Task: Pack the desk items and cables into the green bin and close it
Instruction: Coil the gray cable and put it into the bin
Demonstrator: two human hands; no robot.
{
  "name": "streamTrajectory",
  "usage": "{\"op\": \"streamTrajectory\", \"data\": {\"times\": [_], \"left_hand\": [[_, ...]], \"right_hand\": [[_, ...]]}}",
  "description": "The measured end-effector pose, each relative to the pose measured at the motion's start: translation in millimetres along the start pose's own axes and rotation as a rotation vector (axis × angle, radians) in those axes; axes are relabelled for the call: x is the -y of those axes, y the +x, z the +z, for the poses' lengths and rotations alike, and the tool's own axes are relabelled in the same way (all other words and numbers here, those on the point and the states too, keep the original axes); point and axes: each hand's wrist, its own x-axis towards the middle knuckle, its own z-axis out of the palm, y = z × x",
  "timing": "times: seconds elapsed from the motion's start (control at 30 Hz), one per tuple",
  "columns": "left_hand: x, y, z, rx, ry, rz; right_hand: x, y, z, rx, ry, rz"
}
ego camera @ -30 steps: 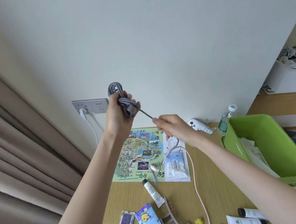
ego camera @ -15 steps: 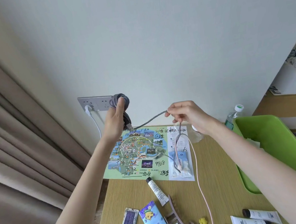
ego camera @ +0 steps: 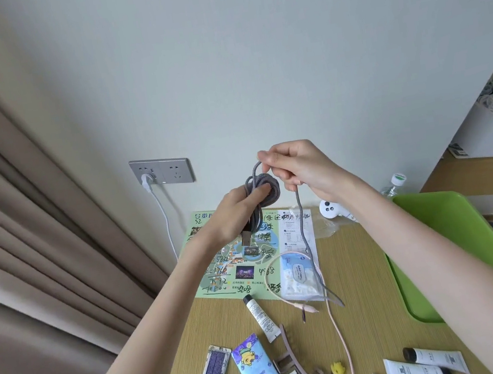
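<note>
1. Head view: our right hand [ego camera: 300, 169] has swung in from the side to just above the left hand [ego camera: 236, 210], laying another loop of the grey cable [ego camera: 273, 191]. Only a short tail is left, so the winding looks nearly done.
2. Our left fingers [ego camera: 262, 188] are clamped round the coil. Our right fingers [ego camera: 270, 159] pinch the loose strand just above it. The tail hangs down to the counter [ego camera: 361, 297], well apart from the green bin [ego camera: 457, 235].

Left hand [ego camera: 233, 213] is gripping a grey woven cable [ego camera: 273, 190], green map [ego camera: 251, 271] with black scribbles lying below it. Lime-green bin [ego camera: 457, 238] is sitting right of the right hand [ego camera: 297, 169].
</note>
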Motion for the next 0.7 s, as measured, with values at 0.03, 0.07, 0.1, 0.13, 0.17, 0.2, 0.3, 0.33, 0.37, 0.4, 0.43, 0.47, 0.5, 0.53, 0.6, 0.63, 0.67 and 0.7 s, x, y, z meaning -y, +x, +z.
{"op": "streamTrajectory", "data": {"times": [0.03,0.07,0.1,0.13,0.17,0.2,0.3,0.33,0.37,0.4,0.43,0.47,0.5,0.53,0.6,0.63,0.67,0.7], "left_hand": [[-2.1,0.9,-0.3,-0.019,-0.053,-0.012],[-4.6,1.2,-1.2,-0.034,-0.111,-0.027],[-7.7,1.3,-2.8,-0.048,-0.167,-0.042],[-11.2,1.1,-4.4,-0.06,-0.216,-0.051],[-14.6,1.0,-5.5,-0.072,-0.251,-0.054],[-16.5,1.2,-6.4,-0.086,-0.279,-0.059],[-26.4,3.2,-6.8,-0.133,-0.368,-0.096],[-28.6,3.9,-6.5,-0.144,-0.374,-0.102],[-30.2,4.5,-4.8,-0.148,-0.375,-0.096],[-31.1,4.9,-2.1,-0.152,-0.38,-0.077],[-32.3,4.3,1.3,-0.16,-0.385,-0.05],[-33.7,3.5,4.7,-0.167,-0.392,-0.023],[-35.6,3.0,7.9,-0.168,-0.399,-0.005],[-36.9,3.1,10.9,-0.168,-0.406,0.005],[-38.3,4.1,15.6,-0.169,-0.42,0.019],[-39.2,4.7,17.2,-0.17,-0.431,0.025],[-39.7,5.0,18.5,-0.172,-0.442,0.026],[-40.5,5.1,19.4,-0.173,-0.458,0.027]], "right_hand": [[-3.1,-0.9,-1.6,-0.017,0.019,0.004],[-6.9,-2.3,-3.4,-0.03,0.032,0.01],[-11.0,-4.0,-5.1,-0.039,0.034,0.017],[-15.2,-6.1,-6.1,-0.044,0.027,0.025],[-19.5,-8.0,-6.8,-0.048,0.02,0.033],[-23.7,-9.4,-6.6,-0.052,0.02,0.042],[-33.8,-13.0,-3.6,-0.047,0.054,0.07],[-36.3,-13.5,-1.2,-0.036,0.067,0.079],[-38.0,-13.7,1.3,-0.024,0.076,0.087],[-38.9,-13.7,3.8,-0.012,0.084,0.097],[-39.4,-13.2,6.6,0.001,0.094,0.109],[-39.3,-12.6,9.1,0.015,0.108,0.121],[-38.8,-12.0,11.0,0.028,0.126,0.133],[-38.5,-11.6,12.1,0.038,0.146,0.142],[-38.2,-10.9,13.0,0.056,0.176,0.156],[-38.3,-10.8,13.1,0.064,0.181,0.159],[-38.6,-11.2,12.9,0.069,0.181,0.158],[-39.3,-11.7,12.4,0.074,0.179,0.152]]}}
